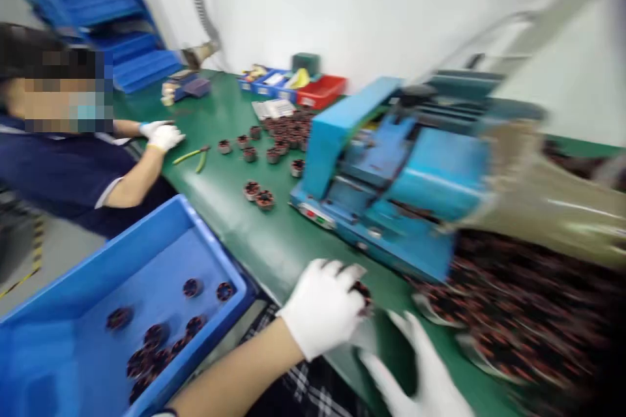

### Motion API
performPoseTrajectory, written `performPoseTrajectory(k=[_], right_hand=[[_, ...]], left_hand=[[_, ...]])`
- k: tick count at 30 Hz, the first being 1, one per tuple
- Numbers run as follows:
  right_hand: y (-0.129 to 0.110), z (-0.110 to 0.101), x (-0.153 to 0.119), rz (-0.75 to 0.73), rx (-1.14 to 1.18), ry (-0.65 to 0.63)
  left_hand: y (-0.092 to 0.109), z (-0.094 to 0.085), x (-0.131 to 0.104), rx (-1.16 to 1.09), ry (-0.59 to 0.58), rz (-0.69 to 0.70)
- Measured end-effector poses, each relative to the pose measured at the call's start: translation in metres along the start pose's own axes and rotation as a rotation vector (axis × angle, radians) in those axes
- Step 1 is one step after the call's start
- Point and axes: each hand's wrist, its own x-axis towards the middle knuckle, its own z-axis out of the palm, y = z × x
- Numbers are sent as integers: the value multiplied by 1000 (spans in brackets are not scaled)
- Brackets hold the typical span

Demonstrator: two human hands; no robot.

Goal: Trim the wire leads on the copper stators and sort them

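While the right hand [425, 371] is spread open above the green table [244, 228], the left hand [325, 306] grasps a wound core [362, 298] (partly hidden by the gloved fingers) just before the blue machine [386, 176].

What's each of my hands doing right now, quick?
Left hand: closed on a small wound part.
Right hand: open, nothing visible in it.

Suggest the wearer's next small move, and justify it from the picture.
Perhaps bring the right hand to the coil: the left hand holds it at its fingertips, while the right hand hovers open and empty close by.
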Motion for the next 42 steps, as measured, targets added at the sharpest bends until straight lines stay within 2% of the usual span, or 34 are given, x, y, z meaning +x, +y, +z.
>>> performPoseTrajectory(k=[1, 3, 6, 8, 11, 13, 15, 17, 19, 21, 25, 28, 31, 33, 34, 35, 36, 37, 38, 40, 41, 42], right_hand=[[-6, 2, -3, -13, -25, -12], [-19, 8, -1, -34, 48, -116], [-37, 12, 11, 23, 202, -141], [-44, 9, 15, 64, 293, -210], [-49, 0, 17, 116, 377, -306], [-49, -7, 17, 151, 399, -320], [-47, -15, 19, 157, 438, -351], [-42, -21, 23, 165, 548, -404], [-38, -23, 28, 192, 687, -453], [-35, -20, 35, 223, 760, -454], [-36, -3, 43, 301, 842, -274], [-40, -7, 41, 366, 954, -173], [-43, -42, 37, 437, 1249, -17], [-46, -75, 37, 395, 1455, 152], [-46, -89, 36, 327, 1527, 276], [-46, -99, 36, 258, 1545, 399], [-45, -103, 36, 230, 1487, 468], [-44, -101, 34, 239, 1379, 473], [-42, -92, 32, 286, 1236, 397], [-38, -62, 25, 416, 937, 100], [-36, -44, 21, 434, 857, -51], [-35, -26, 18, 421, 791, -110]], left_hand=[[4, -2, -1, -15, 11, 28], [11, -3, -3, -91, 26, 51], [18, 1, -5, -288, 48, -13], [15, 4, -2, -448, 64, -121], [-2, 8, 7, -728, 82, -364], [-19, 9, 12, -895, 12, -460], [-34, 8, 12, -975, -91, -433], [-41, 7, 7, -933, -203, -310], [-40, 9, -1, -792, -304, -174], [-31, 16, -8, -639, -364, -122], [-9, 31, -14, -532, -229, -252], [-1, 39, -16, -505, -97, -279], [1, 44, -18, -464, 17, -266], [2, 47, -18, -447, 77, -247], [2, 48, -18, -441, 99, -237], [2, 48, -18, -439, 113, -226], [2, 47, -18, -445, 114, -209], [1, 46, -18, -459, 100, -188], [0, 45, -18, -480, 75, -167], [-2, 41, -17, -529, 9, -130], [-3, 40, -17, -544, -15, -122], [-4, 40, -18, -550, -29, -124]])
